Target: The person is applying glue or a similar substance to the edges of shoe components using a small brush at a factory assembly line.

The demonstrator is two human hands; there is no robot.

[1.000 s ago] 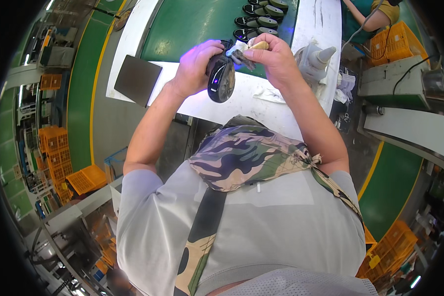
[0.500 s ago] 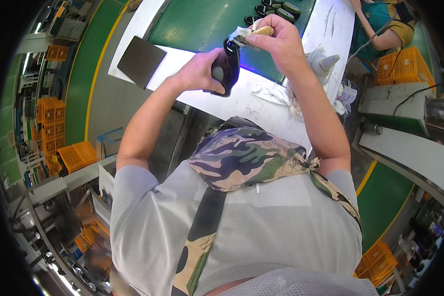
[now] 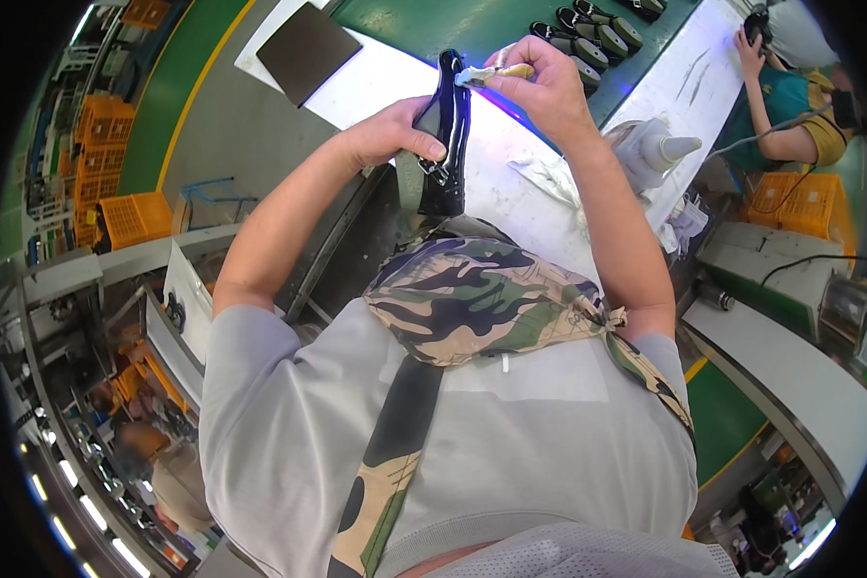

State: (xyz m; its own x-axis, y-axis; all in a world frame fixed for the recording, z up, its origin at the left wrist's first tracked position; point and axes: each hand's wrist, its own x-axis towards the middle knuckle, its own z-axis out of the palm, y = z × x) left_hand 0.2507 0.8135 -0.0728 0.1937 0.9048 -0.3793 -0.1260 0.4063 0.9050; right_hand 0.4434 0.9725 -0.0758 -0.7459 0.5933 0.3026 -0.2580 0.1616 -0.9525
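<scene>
My left hand (image 3: 393,133) grips a glossy black shoe (image 3: 447,135), held upright on edge above the white workbench (image 3: 385,82). My right hand (image 3: 541,87) pinches a small brush with a pale wooden handle (image 3: 491,73) and touches its tip to the top rim of the shoe. Both forearms reach forward over my grey shirt and a camouflage apron (image 3: 482,294).
A green conveyor belt (image 3: 453,24) carries several dark shoes (image 3: 588,37). A white squeeze bottle (image 3: 650,154) stands right of my hands. A dark mat (image 3: 308,48) lies at the bench's left end. Another person (image 3: 790,96) works at the far right. Orange crates (image 3: 130,217) stack at the left.
The shoe has turned from showing its round opening to standing on edge, and both hands have shifted with it. The brush stays at the shoe's upper rim.
</scene>
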